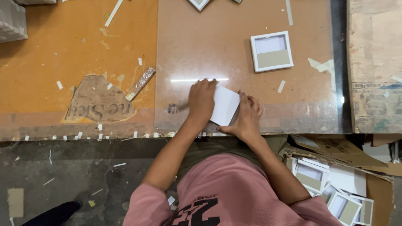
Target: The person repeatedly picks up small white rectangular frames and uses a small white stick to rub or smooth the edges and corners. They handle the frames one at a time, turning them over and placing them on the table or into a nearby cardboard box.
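Both my hands rest on a small white square card [225, 104] lying on a glass sheet [209, 50] over the worktable. My left hand [201, 100] presses down on the card's left side with the fingers curled over its edge. My right hand [247, 117] grips the card's right and lower edge. Something thin and dark pokes out left of my left hand; I cannot tell what it is.
A small white square frame [271, 51] with a tan backing lies farther back on the glass. A patterned strip [140, 83] lies on the worn orange tabletop [63, 50]. A cardboard box [335, 184] of several similar frames sits at lower right. Paper scraps litter the table edge and floor.
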